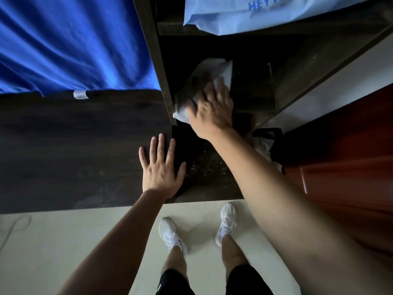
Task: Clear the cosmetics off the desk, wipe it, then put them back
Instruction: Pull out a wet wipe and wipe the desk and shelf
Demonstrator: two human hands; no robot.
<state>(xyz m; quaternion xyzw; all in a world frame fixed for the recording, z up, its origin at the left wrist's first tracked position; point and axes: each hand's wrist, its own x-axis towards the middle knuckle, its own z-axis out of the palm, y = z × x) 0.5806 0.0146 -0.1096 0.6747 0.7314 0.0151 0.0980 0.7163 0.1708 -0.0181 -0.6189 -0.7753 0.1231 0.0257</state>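
Dark wooden desk runs below blue fabric, and the left hand lies flat on its corner, fingers straight and spread, holding nothing. Just right of it, past an upright panel, the right hand curls its blurred fingers into a white bundle, bag or cloth I cannot tell, inside a dark shelf compartment. Beyond this grip, one shelf higher, sits a pale blue bag
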